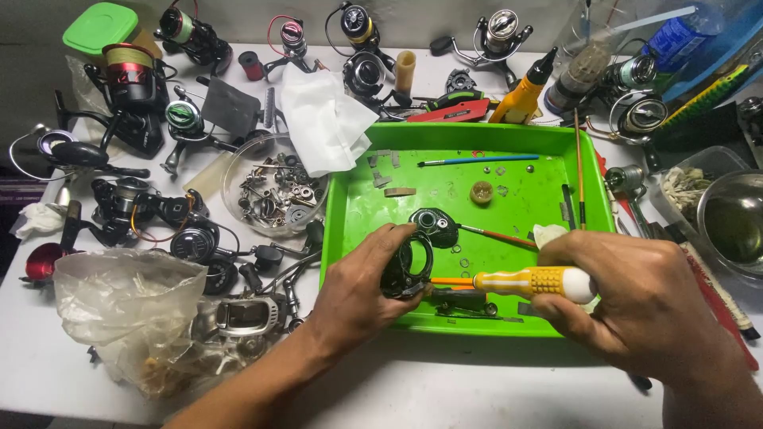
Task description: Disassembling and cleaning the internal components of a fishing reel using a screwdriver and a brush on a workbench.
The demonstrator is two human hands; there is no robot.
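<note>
My left hand [358, 282] grips a dark fishing reel body [407, 268] over the near edge of a bright green tray [350, 199]. My right hand [636, 302] holds a screwdriver with a yellow and white handle [532, 281], its orange shaft pointing left into the reel body. A black round reel side plate [433, 225] lies in the tray just beyond my left hand. A thin red-handled brush [497, 235] lies beside it, and small washers and rings are scattered on the tray floor.
Several spinning reels [131, 87] crowd the table's left and back. A clear bowl of small metal parts [274, 191] stands left of the tray, with white tissue [322, 115] behind it. A crumpled plastic bag [127, 306] lies near left. A metal bowl [735, 218] sits at right.
</note>
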